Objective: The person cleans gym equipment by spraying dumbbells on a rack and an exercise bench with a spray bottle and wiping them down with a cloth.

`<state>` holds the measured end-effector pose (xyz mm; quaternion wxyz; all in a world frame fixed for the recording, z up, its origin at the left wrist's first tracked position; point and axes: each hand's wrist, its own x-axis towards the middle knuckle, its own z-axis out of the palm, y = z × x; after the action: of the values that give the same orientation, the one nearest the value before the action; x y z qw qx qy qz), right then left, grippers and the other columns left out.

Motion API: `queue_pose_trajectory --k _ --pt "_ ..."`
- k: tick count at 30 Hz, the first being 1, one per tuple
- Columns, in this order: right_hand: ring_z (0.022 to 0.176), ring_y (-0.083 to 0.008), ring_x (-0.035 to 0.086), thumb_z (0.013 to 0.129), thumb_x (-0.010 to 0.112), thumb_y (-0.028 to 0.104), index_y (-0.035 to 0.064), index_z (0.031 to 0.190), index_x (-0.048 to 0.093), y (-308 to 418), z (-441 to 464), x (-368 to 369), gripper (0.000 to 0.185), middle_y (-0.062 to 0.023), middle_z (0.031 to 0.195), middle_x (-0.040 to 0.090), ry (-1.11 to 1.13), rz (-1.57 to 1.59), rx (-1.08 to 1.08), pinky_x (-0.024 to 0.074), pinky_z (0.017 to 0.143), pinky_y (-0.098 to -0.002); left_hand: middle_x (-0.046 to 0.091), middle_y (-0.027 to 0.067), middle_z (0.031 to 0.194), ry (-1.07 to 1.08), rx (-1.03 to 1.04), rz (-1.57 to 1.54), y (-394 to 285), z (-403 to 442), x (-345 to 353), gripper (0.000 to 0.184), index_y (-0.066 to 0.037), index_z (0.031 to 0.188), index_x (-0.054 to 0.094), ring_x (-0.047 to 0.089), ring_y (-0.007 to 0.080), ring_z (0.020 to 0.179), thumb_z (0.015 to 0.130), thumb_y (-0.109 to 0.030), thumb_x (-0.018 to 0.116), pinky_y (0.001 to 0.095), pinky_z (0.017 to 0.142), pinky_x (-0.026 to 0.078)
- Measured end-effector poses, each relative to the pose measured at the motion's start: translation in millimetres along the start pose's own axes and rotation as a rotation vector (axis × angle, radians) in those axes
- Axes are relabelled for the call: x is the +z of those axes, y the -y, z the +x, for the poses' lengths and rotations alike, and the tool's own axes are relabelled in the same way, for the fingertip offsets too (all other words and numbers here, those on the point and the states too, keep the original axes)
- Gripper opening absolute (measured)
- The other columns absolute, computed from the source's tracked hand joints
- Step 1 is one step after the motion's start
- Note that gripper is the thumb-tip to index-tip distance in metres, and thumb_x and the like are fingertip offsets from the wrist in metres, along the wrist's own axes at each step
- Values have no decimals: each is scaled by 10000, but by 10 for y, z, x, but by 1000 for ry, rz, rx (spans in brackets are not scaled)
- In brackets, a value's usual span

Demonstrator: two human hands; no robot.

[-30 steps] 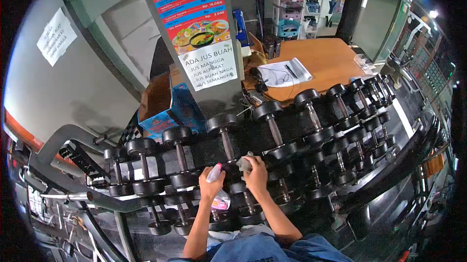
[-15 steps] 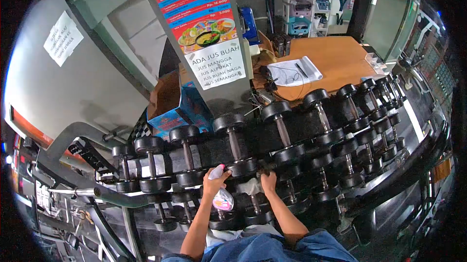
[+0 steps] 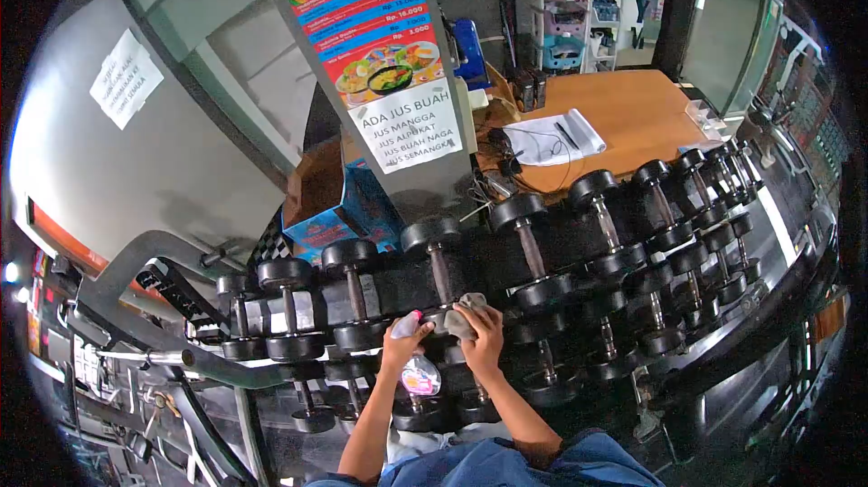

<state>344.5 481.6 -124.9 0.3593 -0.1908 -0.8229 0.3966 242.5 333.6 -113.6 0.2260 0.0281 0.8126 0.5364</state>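
- Head view: a smooth orange-brown desk (image 3: 624, 107) is seen beyond and to the right of the middle dumbbell (image 3: 439, 274), taken as landmark.
- Cardboard box (image 3: 348, 220), blue-printed and open-topped, is placed beyond the dumbbell and to its left.
- Dumbbell itself: thick, dark, rounded heads are joined by a slim, metallic-looking handle. Its long axis is pointed away from the wearer, far end tipped slightly left; from the right hand (image 3: 481, 338), the handle is found beyond and a little left.
- Spray bottle (image 3: 420, 377), clear plastic with pink markings, is held by its upper part in the left hand (image 3: 404, 345), left of the dumbbell's near head and hung toward the wearer.
- Grey cloth (image 3: 461, 317), soft and crumpled, is bunched in the right hand's curled fingers at that head's right side. Right hand judged nearer the handle; firmness of contact cannot be told.
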Motion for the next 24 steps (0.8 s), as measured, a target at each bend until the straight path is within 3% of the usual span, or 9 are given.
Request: queue_pose_trajectory --k 3,5,6,8,10,12,15,19,24 --pt "1009 -325 550 803 564 59 162 1164 672 10 30 13 390 -64 1108 661 -81 28 80 465 907 -410 608 39 780 10 16 4 117 55 -16 564 13 973 609 579 96 580 689 -410 850 256 477 493" --pt "867 -327 605 882 565 169 41 1117 672 -113 37 125 288 -128 1000 686 -271 434 519 486 847 -394 612 44 785 29 -21 -22 28 22 -16 578 18 978 606 591 105 599 685 -415 851 255 486 506" --pt "782 -354 640 909 574 301 -58 1065 656 -255 21 167 400 -198 913 687 -226 373 758 497 793 -395 612 44 785 32 -15 -25 29 33 -13 578 18 978 606 591 105 599 685 -415 851 255 486 506" --pt "803 -367 644 896 591 330 -66 1043 656 -481 27 166 428 -211 912 683 -120 259 748 498 768 -403 619 50 797 50 -31 -63 75 51 -10 593 23 998 602 604 117 612 684 -414 851 254 499 521" --pt "816 -400 650 869 626 362 -79 974 659 -444 39 109 455 -243 896 673 -41 44 625 501 737 -440 621 52 802 53 -17 -79 97 57 -6 596 27 1006 599 607 123 617 687 -410 850 257 501 522" --pt "874 -362 612 789 693 230 -8 1002 673 -291 32 75 320 -166 943 667 -94 -86 251 501 785 -425 623 55 808 58 -1 -98 84 48 -7 600 30 1014 596 610 129 622 690 -406 849 259 503 523" --pt "986 -274 570 654 715 54 174 1090 699 206 115 -190 452 -39 1034 666 78 -150 -193 497 820 -380 630 59 815 52 10 -40 102 56 -36 550 25 998 604 611 137 624 716 -388 834 265 492 509" --pt "1054 -234 512 611 742 71 308 1125 688 238 78 -101 569 46 1119 620 184 -237 -258 519 855 -344 638 65 822 48 162 97 304 199 -46 455 12 984 624 606 138 629 776 -362 780 279 515 516" --pt "970 -250 535 606 707 40 284 1090 707 242 83 -179 543 35 1124 604 174 -281 -148 518 814 -354 633 26 842 237 -4 -78 3 68 -252 409 -3 1041 632 570 101 674 836 -346 721 284 550 527"
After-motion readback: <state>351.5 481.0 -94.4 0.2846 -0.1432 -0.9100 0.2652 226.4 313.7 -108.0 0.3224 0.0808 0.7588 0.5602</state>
